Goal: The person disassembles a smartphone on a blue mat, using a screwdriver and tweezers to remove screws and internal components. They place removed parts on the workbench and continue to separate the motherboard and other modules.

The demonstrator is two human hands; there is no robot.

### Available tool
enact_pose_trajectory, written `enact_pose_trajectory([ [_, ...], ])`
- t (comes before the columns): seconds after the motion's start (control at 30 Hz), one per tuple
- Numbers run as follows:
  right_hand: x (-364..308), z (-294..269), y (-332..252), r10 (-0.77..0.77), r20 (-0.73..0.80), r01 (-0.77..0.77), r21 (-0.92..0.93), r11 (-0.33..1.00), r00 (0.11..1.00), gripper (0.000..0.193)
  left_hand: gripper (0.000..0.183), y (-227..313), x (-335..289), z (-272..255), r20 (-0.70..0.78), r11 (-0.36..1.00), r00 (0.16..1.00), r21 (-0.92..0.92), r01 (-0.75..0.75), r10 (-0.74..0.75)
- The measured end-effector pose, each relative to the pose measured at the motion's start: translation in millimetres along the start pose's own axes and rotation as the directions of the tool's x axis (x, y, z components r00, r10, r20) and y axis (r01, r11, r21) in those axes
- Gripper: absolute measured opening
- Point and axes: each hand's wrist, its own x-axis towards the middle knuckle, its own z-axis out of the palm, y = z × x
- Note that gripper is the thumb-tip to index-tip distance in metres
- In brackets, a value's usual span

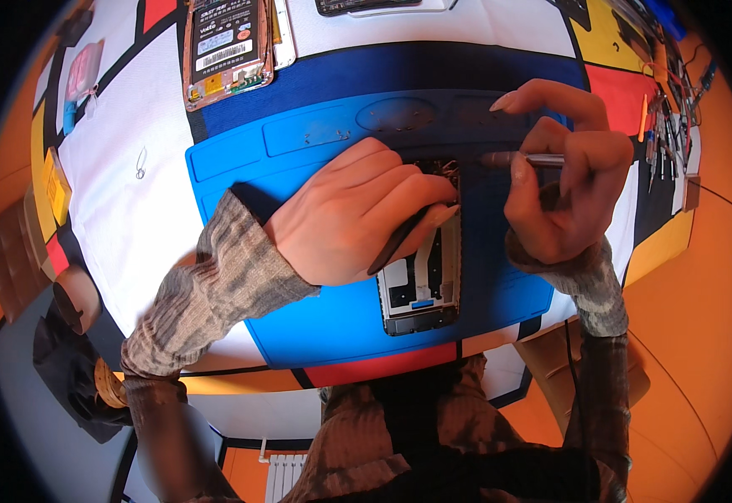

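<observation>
An opened phone (420,302), its inner frame and parts showing, lies lengthwise on a blue repair mat (299,327). My left hand (349,214) rests over the phone's upper left side, fingers pinched around slim black tweezers (393,245); their tips are hidden at the phone's top end. To the right of the phone, my right hand (571,180) is raised above the mat. Its thumb and fingers hold a slim silver screwdriver (544,159), pointing left, with a blurred tip. Tiny screws (325,136) lie in a shallow compartment at the mat's far side.
Another opened phone (230,50) with its battery showing lies at the far left. Several slim tools (657,147) and wires are gathered at the right table edge. A yellow box (56,186) and a pink item (84,69) sit on the left of the patterned tablecloth (114,226).
</observation>
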Motion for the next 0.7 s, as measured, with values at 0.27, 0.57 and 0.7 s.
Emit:
enact_pose_trajectory([
  [0.27,-0.3,-1.7,-1.9,0.051,0.009,-0.051,-0.015,0.999,0.999,0.026,0.016,0.7,0.8,-1.9,0.008,1.0,1.0,0.007,0.009,-0.009],
  [0.57,-3.0,-1.3,-7.2,0.078,0.036,-0.079,0.028,0.996,0.996,0.029,0.015,0.3,-0.1,-1.3,0.015,1.0,1.0,0.004,0.007,-0.007],
  [0.7,-2.9,0.0,-7.6,0.151,-0.003,-0.15,0.103,0.983,0.989,0.028,0.016,1.3,0.5,-1.7,0.031,1.0,1.0,-0.001,0.0,0.0],
])
